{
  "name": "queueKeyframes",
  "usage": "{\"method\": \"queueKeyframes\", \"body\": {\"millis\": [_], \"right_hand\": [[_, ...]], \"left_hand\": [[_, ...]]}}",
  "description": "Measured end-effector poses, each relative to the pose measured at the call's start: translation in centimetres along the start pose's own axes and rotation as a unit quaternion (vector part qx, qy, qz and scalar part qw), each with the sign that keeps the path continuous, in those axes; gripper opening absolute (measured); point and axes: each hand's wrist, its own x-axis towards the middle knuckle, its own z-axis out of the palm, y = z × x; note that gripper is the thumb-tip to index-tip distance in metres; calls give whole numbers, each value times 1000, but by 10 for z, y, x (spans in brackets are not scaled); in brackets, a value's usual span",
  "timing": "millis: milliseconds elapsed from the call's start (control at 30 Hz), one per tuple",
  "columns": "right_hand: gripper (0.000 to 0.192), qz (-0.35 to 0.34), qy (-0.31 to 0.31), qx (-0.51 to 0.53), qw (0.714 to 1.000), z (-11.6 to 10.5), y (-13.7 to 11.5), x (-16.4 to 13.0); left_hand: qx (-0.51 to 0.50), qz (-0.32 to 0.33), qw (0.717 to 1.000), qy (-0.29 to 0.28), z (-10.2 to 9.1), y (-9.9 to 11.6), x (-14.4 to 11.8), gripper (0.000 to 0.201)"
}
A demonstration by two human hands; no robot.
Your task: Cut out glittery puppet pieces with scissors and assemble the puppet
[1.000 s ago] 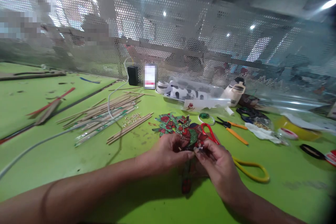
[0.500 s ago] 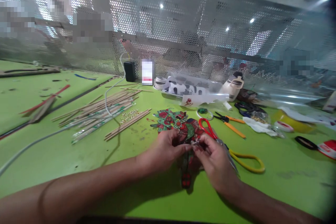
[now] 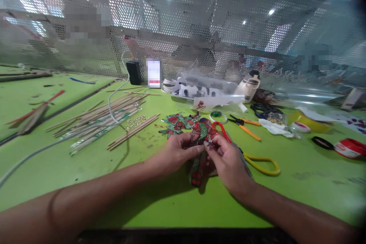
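Note:
A flat cut-out figure (image 3: 200,129) painted red and green lies on the green table (image 3: 85,167), partly under my hands. My left hand (image 3: 174,153) pinches it from the left with thumb and forefinger. My right hand (image 3: 225,160) pinches the same spot from the right, fingertips meeting my left ones. Whatever tiny part sits between the fingertips is too small to make out. More red-and-green cut-outs (image 3: 175,122) lie just behind. Scissors with one red and one yellow handle (image 3: 257,158) lie by my right hand.
Bundles of thin wooden sticks (image 3: 114,122) and a white cable (image 3: 42,148) lie to the left. Orange-handled pliers (image 3: 246,127), tape rolls (image 3: 323,143), plastic bags (image 3: 206,93) and a glue bottle (image 3: 250,85) crowd the back right. A perforated metal screen (image 3: 183,26) closes the table's far side.
The view has tilted down and shifted a little. My hands stay pinched together on the cut-out, working at the same spot.

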Motion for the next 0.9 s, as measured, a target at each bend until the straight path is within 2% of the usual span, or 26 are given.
{"method": "queueKeyframes", "body": {"millis": [67, 167, 333, 467, 633, 900], "right_hand": [[34, 21, 0, 18, 1000, -1, -1, 1], [39, 39, -1, 36, 999, -2, -3, 2], [37, 29, -7, 32, 999, -1, -6, 2], [33, 20, -21, 35, 999, 0, -10, 2], [32, 46, -72, 116, 990, -2, -13, 1], [27, 46, -81, 159, 983, -4, -9, 4]], "left_hand": [[-20, -24, 999, -16, -1, 4, -3, 29], [-46, -38, 998, -11, -1, 7, -6, 26], [-67, -60, 996, 4, 0, 5, -5, 28], [-43, -34, 998, 22, 0, 2, -2, 38], [-67, -16, 996, 61, -3, 3, -2, 34], [-63, 26, 997, 39, -2, 1, -4, 29]]}}
